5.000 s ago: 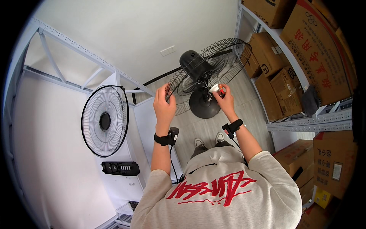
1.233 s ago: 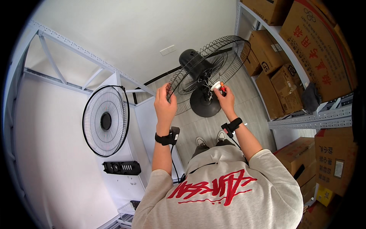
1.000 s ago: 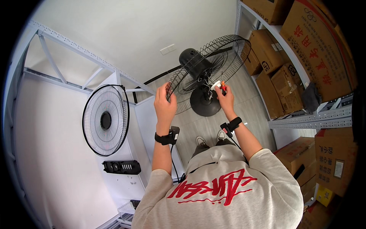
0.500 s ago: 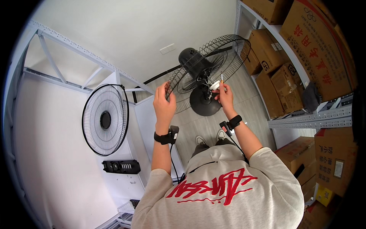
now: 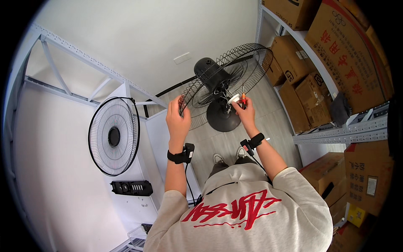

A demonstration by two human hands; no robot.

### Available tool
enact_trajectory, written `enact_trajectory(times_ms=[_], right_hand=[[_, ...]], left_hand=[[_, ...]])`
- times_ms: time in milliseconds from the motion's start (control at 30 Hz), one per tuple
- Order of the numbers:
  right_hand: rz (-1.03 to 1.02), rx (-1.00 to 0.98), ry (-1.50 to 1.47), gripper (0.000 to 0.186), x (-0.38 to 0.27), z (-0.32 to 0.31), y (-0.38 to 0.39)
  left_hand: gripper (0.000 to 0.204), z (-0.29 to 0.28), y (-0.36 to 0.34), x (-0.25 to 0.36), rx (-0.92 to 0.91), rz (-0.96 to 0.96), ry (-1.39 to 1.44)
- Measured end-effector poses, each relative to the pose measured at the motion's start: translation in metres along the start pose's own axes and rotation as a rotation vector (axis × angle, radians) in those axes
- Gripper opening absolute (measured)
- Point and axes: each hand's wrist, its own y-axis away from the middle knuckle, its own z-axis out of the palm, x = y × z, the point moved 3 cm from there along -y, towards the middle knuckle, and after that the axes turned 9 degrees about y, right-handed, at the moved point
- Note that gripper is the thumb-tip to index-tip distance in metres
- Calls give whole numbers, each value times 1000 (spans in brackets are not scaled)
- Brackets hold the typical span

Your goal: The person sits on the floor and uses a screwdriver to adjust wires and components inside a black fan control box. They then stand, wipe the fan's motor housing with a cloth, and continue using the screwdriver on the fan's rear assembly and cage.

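A black floor fan with its front off stands before me; its motor housing (image 5: 208,72) tilts up and its round base (image 5: 223,117) rests on the floor. My left hand (image 5: 178,121) is closed round the near left edge of the fan's wire grille (image 5: 195,94). In my right hand (image 5: 247,113) is a screwdriver (image 5: 243,99) with a red and yellow handle, its shaft pointing up. A white round part (image 5: 234,99) sits by the same fingertips, close to the fan's middle; whether they grip it, I cannot tell.
A second fan grille (image 5: 113,136) lies on the white shelf to my left. Near it are a black control panel (image 5: 132,188) and several small screws (image 5: 144,205). Cardboard boxes (image 5: 315,98) fill the right-hand shelves. A dark cloth (image 5: 341,108) hangs off one shelf edge.
The screwdriver has turned in my right hand, so its red and yellow handle now shows. The white part has tilted to face me more. My left hand keeps hold of the grille.
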Motion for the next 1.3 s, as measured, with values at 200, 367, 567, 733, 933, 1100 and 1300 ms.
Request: enact_trajectory(times_ms=[200, 367, 567, 733, 933, 1100, 1300], right_hand=[[93, -49, -44, 46, 6, 2, -4], [101, 9, -21, 37, 15, 7, -8], [22, 19, 24, 37, 12, 6, -11], [-131, 33, 110, 39, 9, 4, -2], [86, -81, -4, 40, 1, 2, -2], [-23, 40, 120, 39, 22, 5, -10], [-46, 62, 25, 39, 3, 3, -6]], left_hand=[[30, 1, 0, -3, 4, 5, 0], [30, 2, 1, -3, -10, 1, 6], [29, 1, 1, -4, 3, 9, 9], [29, 1, 1, -1, 1, -3, 5], [34, 2, 1, -1, 8, 11, 32], [37, 4, 1, 0, 10, 23, 59], [37, 1, 3, -2, 12, 24, 22]])
